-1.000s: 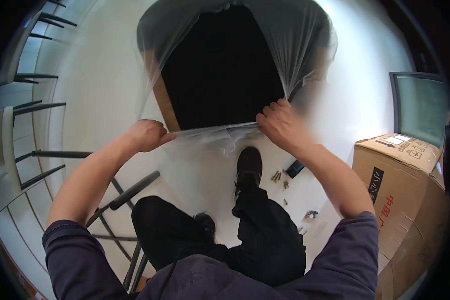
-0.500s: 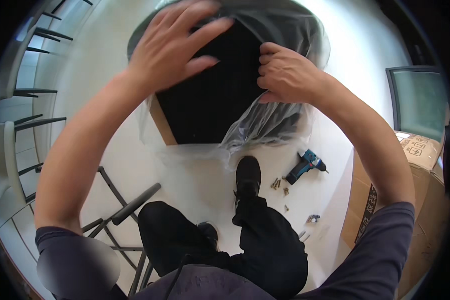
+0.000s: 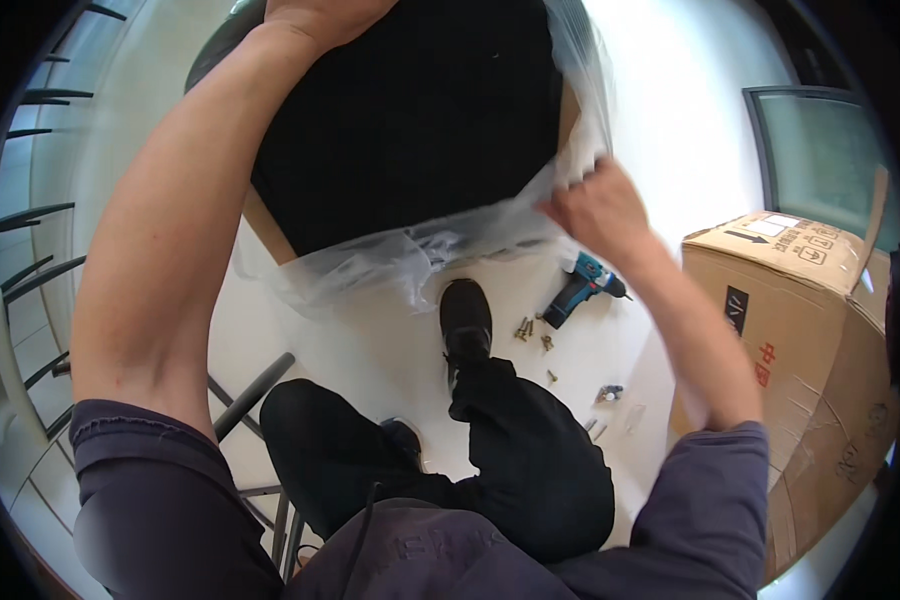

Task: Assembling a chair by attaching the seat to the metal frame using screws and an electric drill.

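Note:
A large black-covered piece with bare wooden edges [image 3: 410, 120], which looks like the underside of an upholstered seat, lies in front of me on the floor. Clear plastic film [image 3: 360, 270] hangs loose around its near and right edges. My right hand [image 3: 602, 208] is closed on this film, just off the near right corner. Up at the top edge of the picture is my left hand [image 3: 332, 14], over the piece's far left part. Its fingers are out of the picture, so their hold is hidden.
A blue and black cordless drill [image 3: 580, 290] lies right of my shoe, with several screws [image 3: 525, 328] and a small bag of hardware [image 3: 610, 393] nearby. At right stands a cardboard box [image 3: 770, 300]. Dark metal legs [image 3: 255, 395] are beside my left knee; pale chairs [image 3: 15, 370] line the left.
My right hand has moved down and right with the film, baring more of the black surface. My left hand has gone up, partly out of view.

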`<state>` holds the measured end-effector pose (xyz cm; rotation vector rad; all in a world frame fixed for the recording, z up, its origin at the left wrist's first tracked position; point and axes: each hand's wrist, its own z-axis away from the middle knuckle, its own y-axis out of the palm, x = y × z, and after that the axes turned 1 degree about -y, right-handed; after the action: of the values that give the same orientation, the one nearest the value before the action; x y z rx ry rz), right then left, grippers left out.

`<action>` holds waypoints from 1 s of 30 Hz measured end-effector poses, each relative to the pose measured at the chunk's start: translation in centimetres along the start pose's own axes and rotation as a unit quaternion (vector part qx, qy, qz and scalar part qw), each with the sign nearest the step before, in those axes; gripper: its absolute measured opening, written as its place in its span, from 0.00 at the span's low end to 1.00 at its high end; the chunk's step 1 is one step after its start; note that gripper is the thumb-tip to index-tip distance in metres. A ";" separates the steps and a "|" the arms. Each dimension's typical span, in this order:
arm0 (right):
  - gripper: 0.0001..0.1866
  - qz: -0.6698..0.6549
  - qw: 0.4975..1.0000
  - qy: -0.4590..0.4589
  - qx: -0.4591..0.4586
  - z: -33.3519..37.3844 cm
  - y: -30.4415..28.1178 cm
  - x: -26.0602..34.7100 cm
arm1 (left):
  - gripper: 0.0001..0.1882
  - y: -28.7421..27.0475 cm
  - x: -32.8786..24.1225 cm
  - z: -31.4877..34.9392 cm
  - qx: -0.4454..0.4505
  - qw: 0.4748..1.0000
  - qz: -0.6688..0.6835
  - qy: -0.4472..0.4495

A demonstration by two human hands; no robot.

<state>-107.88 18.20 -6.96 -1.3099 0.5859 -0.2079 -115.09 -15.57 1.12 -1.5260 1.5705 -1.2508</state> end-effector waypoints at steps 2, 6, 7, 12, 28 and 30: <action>0.22 -0.016 0.996 0.026 0.084 4.1 3.2 1.8 | 0.26 -0.7 -0.3 -0.9 0.210 0.975 0.016 -0.070; 0.21 -0.087 0.977 0.090 0.173 10.1 9.2 5.1 | 0.27 -1.4 -0.4 0.5 0.189 0.978 0.042 -0.077; 0.19 -0.100 0.966 0.086 0.222 9.8 10.7 6.4 | 0.28 -1.6 -0.1 0.5 0.118 0.991 0.039 -0.059; 0.16 -0.214 0.974 0.039 0.070 8.3 14.1 8.8 | 0.34 -2.7 0.7 -0.5 0.203 0.974 0.093 -0.034; 0.32 -0.195 0.960 0.001 -0.199 -3.8 -1.1 0.3 | 0.17 -3.2 2.8 17.0 0.386 0.914 -0.051 0.111; 0.33 -0.113 0.966 0.035 -0.231 -7.1 -2.4 -1.7 | 0.18 -4.4 4.9 16.1 0.390 0.914 -0.101 0.047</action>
<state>-112.52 12.35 -5.22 -1.8319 0.5617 -0.3187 -99.46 -23.19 0.11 -1.1128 0.7836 -1.8011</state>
